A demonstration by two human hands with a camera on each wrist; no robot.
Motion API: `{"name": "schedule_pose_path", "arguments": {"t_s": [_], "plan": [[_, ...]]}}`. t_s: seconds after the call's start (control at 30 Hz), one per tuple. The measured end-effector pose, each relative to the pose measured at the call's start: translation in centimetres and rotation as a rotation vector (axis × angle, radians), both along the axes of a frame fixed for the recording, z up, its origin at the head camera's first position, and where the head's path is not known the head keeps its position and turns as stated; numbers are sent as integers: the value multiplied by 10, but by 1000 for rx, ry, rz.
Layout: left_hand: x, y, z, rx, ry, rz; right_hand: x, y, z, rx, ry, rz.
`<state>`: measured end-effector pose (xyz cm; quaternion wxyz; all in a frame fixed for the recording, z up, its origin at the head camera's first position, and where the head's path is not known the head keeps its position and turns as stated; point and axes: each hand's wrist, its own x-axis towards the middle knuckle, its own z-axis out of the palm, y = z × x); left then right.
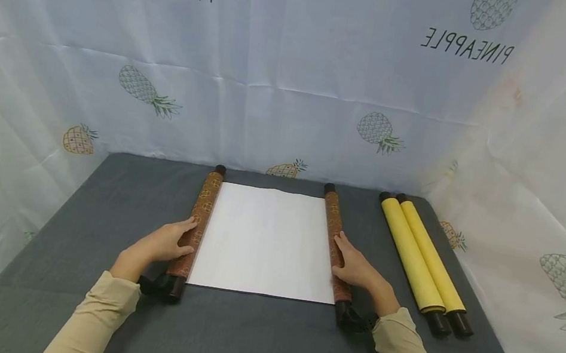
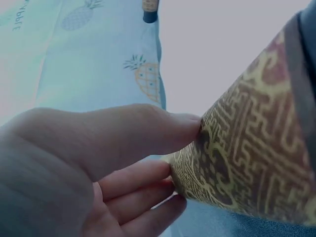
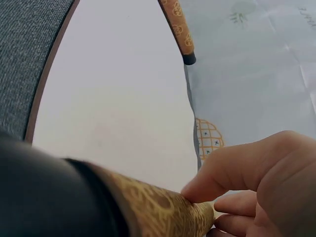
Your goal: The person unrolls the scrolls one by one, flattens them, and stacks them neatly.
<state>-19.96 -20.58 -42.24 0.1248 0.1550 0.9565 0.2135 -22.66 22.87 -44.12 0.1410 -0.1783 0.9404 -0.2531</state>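
Observation:
A scroll lies partly unrolled on the dark table, its blank white sheet (image 1: pixel 265 240) showing between two brown rolls with gold patterning and dark end knobs. My left hand (image 1: pixel 169 241) holds the left roll (image 1: pixel 202 207) below its middle. In the left wrist view, the thumb presses one side of that patterned roll (image 2: pixel 247 138) and the fingertips meet the other. The right roll (image 1: pixel 333 220) is gripped by my right hand (image 1: pixel 357 266) at about the same height. Thumb and fingers pinch this roll (image 3: pixel 163 207) in the right wrist view, the lower fingers partly hidden.
Two yellow rolled scrolls (image 1: pixel 413 255) with dark ends lie side by side at the table's right. A dark grey cloth (image 1: pixel 249 340) covers the table. White curtains (image 1: pixel 300 52) printed with pineapples hang behind it and along both sides.

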Motion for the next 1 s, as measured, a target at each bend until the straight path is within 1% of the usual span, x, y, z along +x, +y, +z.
{"name": "schedule_pose_path", "arguments": {"t_s": [0.17, 0.4, 0.53, 0.63, 0.83, 1.0], "plan": [[1, 1, 1, -33, -6, 26, 0, 1, -1, 6, 5, -19], [1, 4, 4, -49, -22, 84, 0, 3, -3, 16, 28, -27], [1, 5, 3, -70, -19, 103, 0, 6, -4, 18, 26, -46], [2, 4, 2, -86, -6, 107, 0, 7, -4, 16, 27, -57], [3, -1, 1, -87, 28, 117, 0, 9, -2, 21, 43, -49], [4, -3, -1, -64, 49, 122, 1, 10, -2, 10, 54, -44]]}}
